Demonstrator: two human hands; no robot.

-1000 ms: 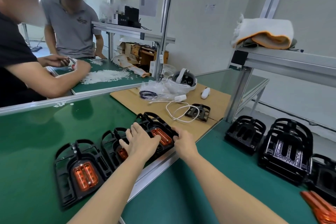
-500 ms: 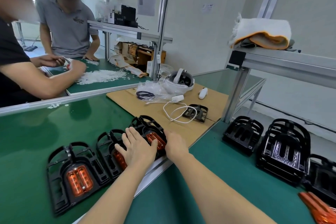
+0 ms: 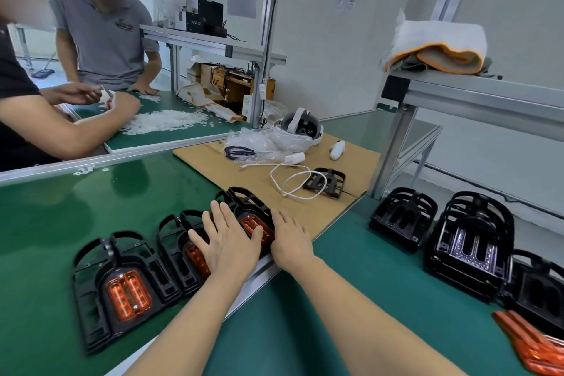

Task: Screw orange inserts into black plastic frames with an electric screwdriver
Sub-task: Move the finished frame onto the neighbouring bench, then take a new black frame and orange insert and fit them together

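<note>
Three black plastic frames with orange inserts lie in a row on the green bench: the nearest frame (image 3: 122,287), a middle frame (image 3: 178,241) and a far frame (image 3: 244,204). My left hand (image 3: 227,241) lies flat with straight fingers across the middle and far frames, partly hiding their orange inserts. My right hand (image 3: 290,238) rests against the right edge of the far frame, fingers extended. No electric screwdriver is in view.
Empty black frames (image 3: 403,217) and a stack (image 3: 470,244) stand at the right, with loose orange inserts (image 3: 531,342) at the lower right. A cardboard sheet (image 3: 213,159) carries a headset (image 3: 302,128), a white cable and another black frame (image 3: 326,181). Two people work at the left.
Both hands and the frames under them have slid a little toward the left and nearer to me. My left hand now covers more of the far frame.
</note>
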